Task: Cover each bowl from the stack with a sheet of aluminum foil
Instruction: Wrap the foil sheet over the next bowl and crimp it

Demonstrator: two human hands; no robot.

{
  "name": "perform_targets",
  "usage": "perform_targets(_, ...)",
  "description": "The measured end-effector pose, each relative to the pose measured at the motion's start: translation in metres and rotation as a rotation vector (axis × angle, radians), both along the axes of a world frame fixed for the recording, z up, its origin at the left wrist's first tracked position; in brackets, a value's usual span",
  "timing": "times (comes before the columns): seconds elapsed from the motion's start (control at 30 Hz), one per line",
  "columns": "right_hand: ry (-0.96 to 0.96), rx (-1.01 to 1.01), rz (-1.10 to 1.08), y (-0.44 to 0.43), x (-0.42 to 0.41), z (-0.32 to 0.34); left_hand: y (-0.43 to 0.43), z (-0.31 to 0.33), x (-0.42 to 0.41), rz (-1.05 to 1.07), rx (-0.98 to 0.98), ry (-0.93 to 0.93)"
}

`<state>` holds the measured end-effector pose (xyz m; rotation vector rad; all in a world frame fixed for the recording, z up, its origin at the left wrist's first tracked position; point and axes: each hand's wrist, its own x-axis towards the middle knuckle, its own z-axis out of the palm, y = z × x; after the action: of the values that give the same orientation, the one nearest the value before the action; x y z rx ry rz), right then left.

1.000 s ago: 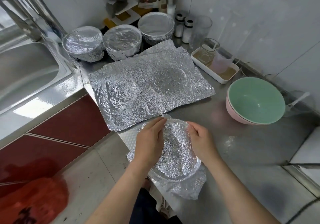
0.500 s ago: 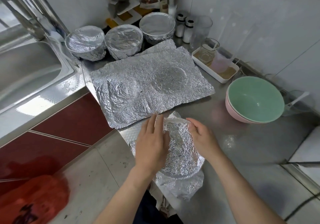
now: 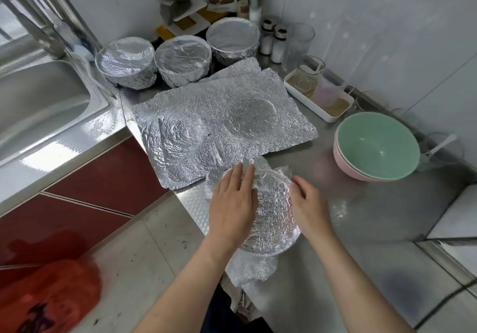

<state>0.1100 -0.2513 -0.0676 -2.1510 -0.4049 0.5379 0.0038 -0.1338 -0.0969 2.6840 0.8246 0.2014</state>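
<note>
A bowl draped in crinkled aluminum foil [image 3: 271,216] sits at the near edge of the steel counter [image 3: 374,216]. My left hand [image 3: 232,208] lies flat on its left side with fingers spread. At the bowl's right rim my right hand [image 3: 307,206] presses on the foil. Loose foil hangs below the rim toward me. Spare foil sheets [image 3: 219,126] lie flat behind it. A stack of two bowls, green [image 3: 376,147] inside pink, stands at the right. Three foil-covered bowls [image 3: 126,61] [image 3: 183,59] [image 3: 232,39] line the back.
A steel sink [image 3: 38,100] lies at the left. A white tray [image 3: 320,98] with a glass jar and a plastic cup stands by the wall, beside shakers and a tall glass. A rack fills the back corner. A red bag [image 3: 46,299] lies on the floor.
My left hand has flattened and slid up over the bowl's left side. The right hand has shifted along the right rim. The foil now lies closer around the bowl.
</note>
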Motion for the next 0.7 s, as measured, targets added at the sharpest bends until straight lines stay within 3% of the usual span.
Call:
perform_targets(0.23, 0.038, -0.102, 0.213, 0.024, 0.02, 0.001, 0.001, -0.003, 0.0, -0.021, 0.04, -0.001)
perform_targets(0.7, 0.034, -0.13, 0.303, 0.02, 0.023, -0.004, -0.001, -0.006, -0.002, -0.025, 0.115, 0.012)
